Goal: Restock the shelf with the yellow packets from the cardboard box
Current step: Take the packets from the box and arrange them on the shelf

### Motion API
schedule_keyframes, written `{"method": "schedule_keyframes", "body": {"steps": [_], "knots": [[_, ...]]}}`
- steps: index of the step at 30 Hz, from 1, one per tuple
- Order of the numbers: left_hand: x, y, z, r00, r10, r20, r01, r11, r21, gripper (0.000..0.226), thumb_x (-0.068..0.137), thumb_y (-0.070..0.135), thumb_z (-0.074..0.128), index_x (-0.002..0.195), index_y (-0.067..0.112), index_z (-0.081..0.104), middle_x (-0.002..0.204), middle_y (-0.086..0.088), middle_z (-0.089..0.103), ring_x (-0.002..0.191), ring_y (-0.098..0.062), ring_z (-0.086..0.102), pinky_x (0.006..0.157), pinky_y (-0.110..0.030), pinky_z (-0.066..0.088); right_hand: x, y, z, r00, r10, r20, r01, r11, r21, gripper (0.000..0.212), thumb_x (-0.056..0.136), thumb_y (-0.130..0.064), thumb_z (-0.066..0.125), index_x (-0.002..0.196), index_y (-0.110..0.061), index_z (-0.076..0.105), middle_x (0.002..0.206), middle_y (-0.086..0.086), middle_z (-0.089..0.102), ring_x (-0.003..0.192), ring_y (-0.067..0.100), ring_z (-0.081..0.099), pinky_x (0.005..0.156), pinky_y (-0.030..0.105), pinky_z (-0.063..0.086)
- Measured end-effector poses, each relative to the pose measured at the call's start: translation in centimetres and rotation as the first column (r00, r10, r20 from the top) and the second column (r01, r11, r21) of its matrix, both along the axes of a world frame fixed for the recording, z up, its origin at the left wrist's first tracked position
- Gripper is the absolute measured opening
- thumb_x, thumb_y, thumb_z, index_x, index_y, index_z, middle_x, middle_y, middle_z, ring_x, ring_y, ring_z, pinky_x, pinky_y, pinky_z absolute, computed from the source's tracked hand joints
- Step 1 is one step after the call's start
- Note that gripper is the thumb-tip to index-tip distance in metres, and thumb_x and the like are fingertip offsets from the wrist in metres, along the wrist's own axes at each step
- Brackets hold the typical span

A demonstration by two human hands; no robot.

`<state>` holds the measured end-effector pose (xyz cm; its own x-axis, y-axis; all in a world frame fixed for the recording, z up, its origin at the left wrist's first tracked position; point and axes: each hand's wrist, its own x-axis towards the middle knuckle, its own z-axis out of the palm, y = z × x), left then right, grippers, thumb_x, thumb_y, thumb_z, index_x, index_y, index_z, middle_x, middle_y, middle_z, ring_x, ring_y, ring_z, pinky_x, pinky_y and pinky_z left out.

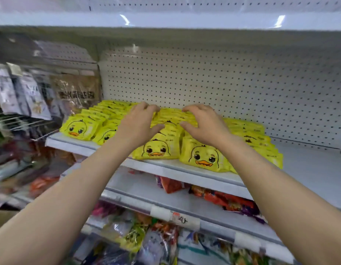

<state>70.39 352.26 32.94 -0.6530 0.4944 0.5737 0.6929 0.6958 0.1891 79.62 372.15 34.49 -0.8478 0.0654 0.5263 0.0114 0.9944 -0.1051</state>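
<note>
nearest, two bare forearms reaching up and forward from the lower corners. below them, lower shelves with mixed snack bags (226, 200), orange and red; blurred price tag (182, 219) on a shelf edge, handwritten mark, not readable.

further in, white shelf (194, 174) at mid height, carrying yellow packets (203, 156) printed with a duck face. packets standing in rows running front to back, several rows side by side, front ones facing outward at the shelf lip. right part of the shelf bare.

left hand (139, 124) over the middle rows, fingers spread and bent, fingertips down on packet tops, thumb out to the right. right hand (203, 123) just beside it, same pose, fingers arched over the next row, thumb pointing left. both hands loosely spread, touching or hovering on packet tops; no packet lifted or pinched as far as visible. gap between the two thumbs small, not touching.

left of the shelf, hanging clear-wrapped bags (32, 96), blurred. behind everything, white pegboard back panel (223, 83); above, underside of the next shelf.
</note>
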Motion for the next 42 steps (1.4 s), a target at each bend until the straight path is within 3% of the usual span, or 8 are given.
{"method": "schedule_keyframes", "body": {"steps": [5,11,15,18,24,27,36,42], "knots": [[-1.4,-11.1,-0.9,0.991,0.133,-0.022,-0.133,0.991,-0.013,0.055,0.085,0.051,0.064,0.127,0.017,0.055,0.122,-0.011,0.053,0.116,-0.034,0.051,0.092,-0.049,0.048,-3.6,-9.8,-0.9,0.992,0.129,-0.004,-0.129,0.992,0.001,0.049,0.095,-0.047,0.056,0.139,-0.026,0.051,0.142,0.002,0.051,0.135,0.022,0.038,0.108,0.031,0.029],[-1.6,-23.8,-2.3,0.956,0.294,-0.021,-0.295,0.951,-0.094,0.054,0.087,0.055,0.057,0.125,0.017,0.054,0.122,-0.011,0.053,0.113,-0.036,0.052,0.089,-0.05,0.049,-7.8,-21.8,-2.7,0.959,0.282,0.023,-0.282,0.958,0.05,0.049,0.094,-0.048,0.056,0.136,-0.023,0.055,0.138,0.002,0.055,0.133,0.024,0.042,0.106,0.036,0.036],[-1.2,-31.0,-3.5,0.913,0.408,-0.018,-0.406,0.904,-0.135,0.052,0.088,0.055,0.055,0.126,0.019,0.053,0.12,-0.009,0.053,0.114,-0.035,0.051,0.087,-0.05,0.05,-10.0,-29.8,-4.7,0.9,0.43,0.079,-0.429,0.903,-0.025,0.053,0.092,-0.048,0.055,0.13,-0.012,0.061,0.131,0.009,0.06,0.127,0.032,0.047,0.105,0.037,0.033],[-0.9,-35.4,-4.8,0.871,0.492,0.012,-0.483,0.86,-0.164,0.053,0.089,0.056,0.055,0.128,0.019,0.052,0.125,-0.009,0.051,0.117,-0.033,0.049,0.09,-0.05,0.05,-11.3,-34.8,-6.2,0.872,0.477,0.105,-0.477,0.878,-0.025,0.054,0.09,-0.054,0.05,0.129,-0.019,0.06,0.132,0.003,0.06,0.127,0.028,0.047,0.104,0.041,0.041],[-1.6,-43.0,-7.8,0.794,0.601,0.09,-0.584,0.796,-0.162,0.05,0.091,0.054,0.054,0.129,0.022,0.051,0.128,-0.006,0.049,0.118,-0.03,0.047,0.092,-0.045,0.048,-14.9,-42.6,-8.5,0.772,0.611,0.173,-0.621,0.784,0.002,0.049,0.098,-0.05,0.049,0.139,-0.024,0.05,0.143,-0.003,0.049,0.135,0.019,0.037,0.109,0.034,0.032],[-2.9,-46.1,-9.6,0.737,0.667,0.11,-0.642,0.741,-0.197,0.051,0.091,0.055,0.053,0.131,0.023,0.049,0.131,-0.005,0.048,0.121,-0.03,0.047,0.091,-0.046,0.048,-17.7,-46.4,-10.4,0.72,0.653,0.234,-0.669,0.743,-0.014,0.053,0.099,-0.049,0.048,0.143,-0.02,0.046,0.147,0.001,0.045,0.139,0.021,0.033,0.111,0.032,0.027],[-12.7,-54.5,-18.2,0.551,0.803,0.226,-0.744,0.596,-0.303,0.052,0.089,0.055,0.056,0.128,0.021,0.051,0.127,-0.007,0.052,0.115,-0.03,0.05,0.086,-0.043,0.05,-31.3,-56.7,-19.3,0.567,0.736,0.37,-0.773,0.63,-0.069,0.051,0.096,-0.055,0.047,0.138,-0.025,0.05,0.142,-0.003,0.051,0.134,0.02,0.039,0.105,0.038,0.042],[-19.4,-58.3,-28.9,0.391,0.797,0.46,-0.722,0.576,-0.384,0.055,0.09,0.054,0.057,0.131,0.02,0.048,0.13,-0.008,0.05,0.118,-0.033,0.05,0.086,-0.045,0.048,-40.4,-61.8,-30.5,0.407,0.685,0.605,-0.785,0.601,-0.153,0.046,0.094,-0.049,0.055,0.131,-0.022,0.055,0.133,0.004,0.056,0.13,0.028,0.045,0.104,0.039,0.039]]}}
